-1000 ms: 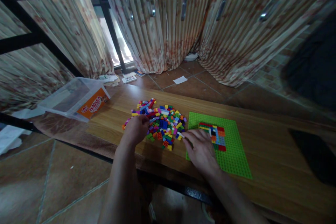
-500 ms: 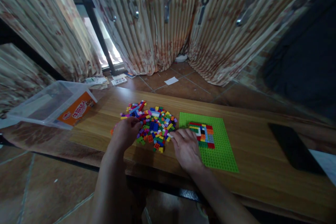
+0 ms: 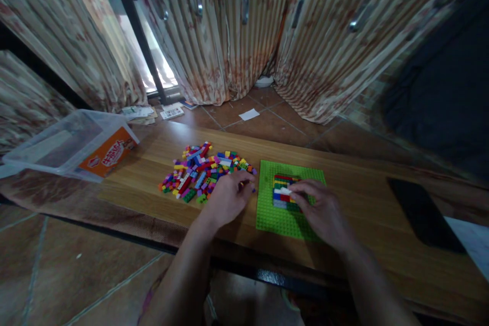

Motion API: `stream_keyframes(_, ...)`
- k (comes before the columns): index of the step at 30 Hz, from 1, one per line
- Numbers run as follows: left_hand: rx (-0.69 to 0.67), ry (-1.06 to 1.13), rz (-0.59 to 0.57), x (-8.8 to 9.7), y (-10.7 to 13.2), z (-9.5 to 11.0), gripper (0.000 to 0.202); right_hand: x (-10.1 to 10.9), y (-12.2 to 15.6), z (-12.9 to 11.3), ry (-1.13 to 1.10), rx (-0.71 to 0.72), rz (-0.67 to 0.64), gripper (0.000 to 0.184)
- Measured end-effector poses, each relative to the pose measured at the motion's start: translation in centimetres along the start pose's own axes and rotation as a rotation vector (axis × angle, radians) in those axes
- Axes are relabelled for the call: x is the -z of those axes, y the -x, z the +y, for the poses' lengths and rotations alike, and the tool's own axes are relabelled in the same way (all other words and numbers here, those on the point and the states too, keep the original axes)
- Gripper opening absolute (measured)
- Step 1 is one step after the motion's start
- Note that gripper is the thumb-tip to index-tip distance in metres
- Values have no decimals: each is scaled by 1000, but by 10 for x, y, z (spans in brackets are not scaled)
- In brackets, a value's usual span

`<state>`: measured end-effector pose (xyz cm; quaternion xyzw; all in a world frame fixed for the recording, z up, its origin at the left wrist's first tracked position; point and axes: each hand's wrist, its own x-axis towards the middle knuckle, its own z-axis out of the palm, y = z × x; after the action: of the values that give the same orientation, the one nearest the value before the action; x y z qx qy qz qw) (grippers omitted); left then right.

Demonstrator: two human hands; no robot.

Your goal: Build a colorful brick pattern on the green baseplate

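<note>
My right hand [image 3: 321,209] pinches a white toy brick [image 3: 284,191] at the colourful brick build [image 3: 280,204]. Whether that brick is pressed down, I cannot tell. The build sits on a green studded baseplate [image 3: 267,219], and my fingers cover its right part. Over the right side of the pile of loose bricks [image 3: 198,168] is my left hand [image 3: 231,196], close to the baseplate's left edge. Its thumb and fingers are curled together, and what they hold, if anything, is too small to make out.
A clear plastic bin [image 3: 69,145] with an orange label stands at the table's left end. On the right lies a dark flat object [image 3: 420,214] beside a white sheet [image 3: 468,239]. The wooden table [image 3: 367,224] has a front edge close to my forearms.
Both hands have moved right. My right hand has gone from the pile's edge to the build with a white brick, and my left hand has crossed the pile towards the baseplate.
</note>
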<state>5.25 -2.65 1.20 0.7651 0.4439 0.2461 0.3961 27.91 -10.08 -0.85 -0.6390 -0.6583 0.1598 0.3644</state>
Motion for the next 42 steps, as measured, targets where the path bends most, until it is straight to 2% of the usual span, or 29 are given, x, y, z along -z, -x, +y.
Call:
stream_keyframes(5, 3, -39, -18, -36, 3, 11, 22, -10, 1, 2, 146, 108, -55, 14)
stream_keyframes(9, 18, -94, -12, -49, 1, 10, 21, -16, 2, 8, 236, 161, -22, 13)
stream_keyframes(14, -12, -130, -22, -61, -3, 9, 20, -17, 1, 5, 242, 125, 18, 13)
stream_keyframes(18, 8, -187, -12, -60, -4, 12, 19, -9, 0, 3, 147, 36, 57, 15)
stream_keyframes(22, 35, -222, -23, -56, -5, 13, 19, 3, -1, 9, 62, -113, 158, 21)
stream_keyframes(26, 37, -221, -24, -56, -6, 14, 19, 5, -1, 15, 33, -210, 194, 22)
stream_keyframes(34, 4, -258, -3, -61, -6, 14, 24, -9, 0, 9, -13, -143, 66, 17)
stream_keyframes(42, -1, -341, -4, -62, -7, 15, 29, -17, 0, 13, 39, -84, 57, 13)
